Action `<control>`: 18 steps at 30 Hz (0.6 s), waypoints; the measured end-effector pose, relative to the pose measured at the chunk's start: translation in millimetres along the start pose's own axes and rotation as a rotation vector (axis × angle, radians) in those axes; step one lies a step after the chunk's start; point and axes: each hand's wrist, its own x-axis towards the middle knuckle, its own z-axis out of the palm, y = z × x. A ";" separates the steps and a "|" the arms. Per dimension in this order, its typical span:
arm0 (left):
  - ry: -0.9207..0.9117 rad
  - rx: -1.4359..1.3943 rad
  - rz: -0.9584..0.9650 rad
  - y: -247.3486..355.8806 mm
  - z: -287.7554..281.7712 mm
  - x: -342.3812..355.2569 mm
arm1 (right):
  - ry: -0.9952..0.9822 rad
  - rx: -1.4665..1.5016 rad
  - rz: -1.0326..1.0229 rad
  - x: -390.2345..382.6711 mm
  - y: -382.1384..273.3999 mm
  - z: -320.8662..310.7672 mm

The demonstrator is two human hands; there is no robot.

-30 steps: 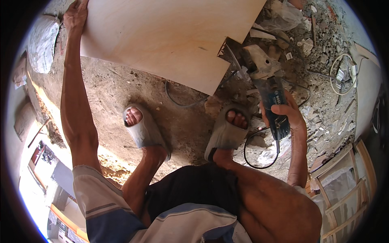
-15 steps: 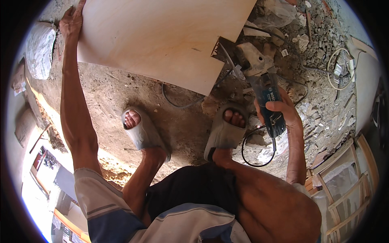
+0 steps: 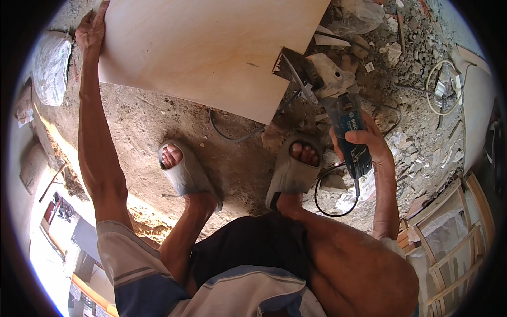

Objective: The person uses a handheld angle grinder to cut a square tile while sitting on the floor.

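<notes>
A large cream-coloured tile [image 3: 200,50] lies ahead of my feet, with a square notch cut into its right side near the near corner. My left hand [image 3: 91,34] grips the tile's left edge at the far left. At the right, my right hand [image 3: 374,140] is wrapped round the blue-black body of an angle grinder [image 3: 344,115]. The grinder's head points away from me, and its thin disc [image 3: 296,76] stands at the notch. Whether the disc touches the tile or is spinning, I cannot tell. Part of the disc is hidden behind its guard.
My sandalled feet [image 3: 185,169] stand on the dusty ground just short of the tile. A power cord [image 3: 338,215] loops below the grinder. Rubble [image 3: 417,68] and a pale coiled cable [image 3: 430,87] lie at the right, near a wooden frame [image 3: 449,259]. Plastic sheeting [image 3: 52,68] is at the left.
The tile, my left hand and the grinder's head have shifted very slightly to the left. Both grips stay the same.
</notes>
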 end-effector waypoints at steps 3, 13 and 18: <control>0.021 0.012 -0.013 2.0 -0.9 -2.9 | 0.006 0.000 0.002 0.7 0.3 0.9; 0.012 0.069 -0.030 7.4 -1.0 -2.7 | 0.029 -0.016 0.007 0.0 1.5 0.5; 0.026 0.065 0.005 -2.4 -0.5 1.8 | 0.055 -0.039 -0.012 4.1 2.8 1.0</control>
